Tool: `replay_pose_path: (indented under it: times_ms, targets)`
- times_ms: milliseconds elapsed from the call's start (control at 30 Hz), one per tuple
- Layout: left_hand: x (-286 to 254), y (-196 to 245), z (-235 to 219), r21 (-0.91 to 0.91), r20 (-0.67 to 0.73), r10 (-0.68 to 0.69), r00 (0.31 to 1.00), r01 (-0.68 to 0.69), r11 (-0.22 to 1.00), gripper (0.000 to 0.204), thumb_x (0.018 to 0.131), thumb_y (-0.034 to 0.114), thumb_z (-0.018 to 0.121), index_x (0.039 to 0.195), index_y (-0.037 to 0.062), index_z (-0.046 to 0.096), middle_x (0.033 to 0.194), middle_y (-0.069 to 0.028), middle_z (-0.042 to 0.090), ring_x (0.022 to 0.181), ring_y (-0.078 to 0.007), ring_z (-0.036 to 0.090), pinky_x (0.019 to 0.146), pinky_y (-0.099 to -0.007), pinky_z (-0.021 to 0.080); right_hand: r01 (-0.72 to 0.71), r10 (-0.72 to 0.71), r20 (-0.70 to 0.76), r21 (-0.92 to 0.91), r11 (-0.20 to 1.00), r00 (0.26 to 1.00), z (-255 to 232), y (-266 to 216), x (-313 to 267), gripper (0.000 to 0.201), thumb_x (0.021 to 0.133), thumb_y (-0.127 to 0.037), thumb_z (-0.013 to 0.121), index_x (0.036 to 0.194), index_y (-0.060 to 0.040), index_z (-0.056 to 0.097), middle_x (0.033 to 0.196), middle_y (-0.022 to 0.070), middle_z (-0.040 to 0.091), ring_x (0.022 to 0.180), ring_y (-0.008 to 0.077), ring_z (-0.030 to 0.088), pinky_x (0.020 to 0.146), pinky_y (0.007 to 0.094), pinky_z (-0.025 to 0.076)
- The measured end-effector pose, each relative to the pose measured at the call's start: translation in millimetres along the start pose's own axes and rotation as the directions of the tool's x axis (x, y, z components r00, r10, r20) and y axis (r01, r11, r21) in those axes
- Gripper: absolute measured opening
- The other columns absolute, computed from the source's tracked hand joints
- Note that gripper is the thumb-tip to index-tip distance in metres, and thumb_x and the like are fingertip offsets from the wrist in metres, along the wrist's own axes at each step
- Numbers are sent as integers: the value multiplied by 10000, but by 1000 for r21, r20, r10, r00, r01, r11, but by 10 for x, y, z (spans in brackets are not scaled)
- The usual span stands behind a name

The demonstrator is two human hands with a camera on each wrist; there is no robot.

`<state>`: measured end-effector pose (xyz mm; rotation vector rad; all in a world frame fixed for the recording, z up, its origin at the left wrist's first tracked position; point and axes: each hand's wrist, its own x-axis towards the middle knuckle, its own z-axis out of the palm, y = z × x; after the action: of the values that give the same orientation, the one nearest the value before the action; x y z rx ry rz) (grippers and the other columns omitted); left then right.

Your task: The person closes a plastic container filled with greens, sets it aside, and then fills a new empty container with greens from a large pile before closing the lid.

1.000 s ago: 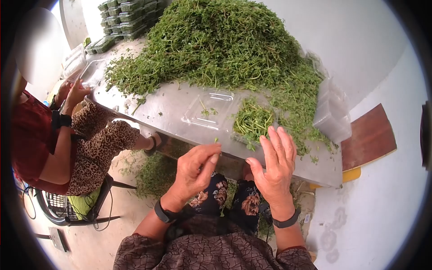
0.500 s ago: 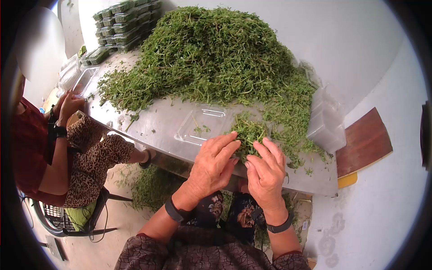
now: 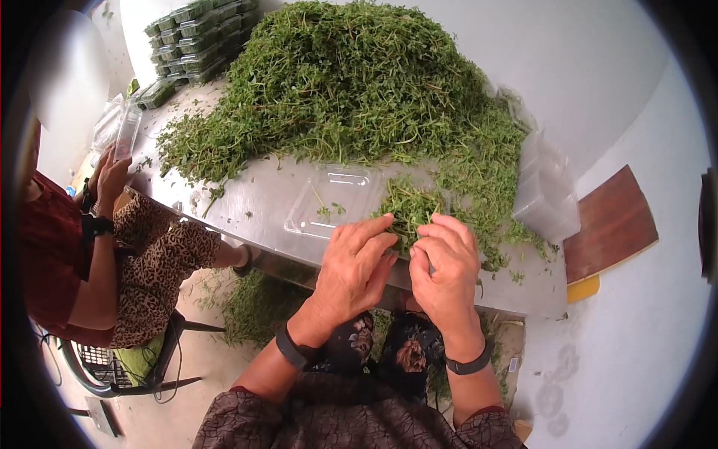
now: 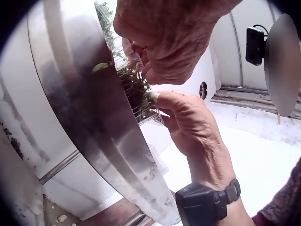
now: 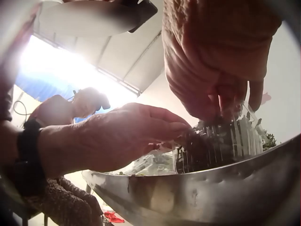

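Cut leafy greens [image 3: 407, 200] with pale stems fill a clear ribbed plastic box [image 5: 221, 148] at the table's near edge. My left hand [image 3: 350, 262] is at the left side of the box, its curled fingers and thumb holding stems at the near side. Opposite it, my right hand [image 3: 447, 273] pinches stems with thumb and fingertips. In the right wrist view the right fingers reach down at the box rim, partly hiding the greens. The box's clear lid [image 3: 351, 196] lies spread flat to the left, a few loose sprigs on it.
A large heap of greens [image 3: 351, 82] covers the back of the metal table [image 3: 258, 198]. Filled boxes [image 3: 198, 45] are stacked at back left. Nested clear boxes [image 3: 546, 191] stand on the right, beside a reddish-brown board [image 3: 613, 224]. Another person [image 3: 67, 262] sits at left holding a clear container.
Both hands have moved in to the greens in the box. The left hand came from farther left, a small sprig in its fingers; the right hand, earlier spread, now has its fingers curled.
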<state>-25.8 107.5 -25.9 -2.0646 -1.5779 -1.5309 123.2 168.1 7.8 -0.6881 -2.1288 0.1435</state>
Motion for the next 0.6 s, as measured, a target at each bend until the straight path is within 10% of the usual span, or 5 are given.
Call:
replay_pose_path:
  times_ms: [300,600]
  targets:
    - [-121,47,-80,47,-184,-13,983,22,999,320,705,-76,652,1005,32,623,1261,-145,574,1133,-351,548,942,-438,444,-71,62,-112,-85,994,992,-43,1,-102,96,733,14,672,826,4,649,1008,123,648,1085,313,561,921,434,440]
    - [-192,171,-61,168,25,124,992,-126,978,415,703,-22,667,1110,60,641,1289,-142,558,1181,-331,523,1009,-471,408,-58,52,-62,-99,993,997,-146,-54,-415,269,796,-13,627,1061,27,648,1203,168,602,1177,341,520,1017,458,395]
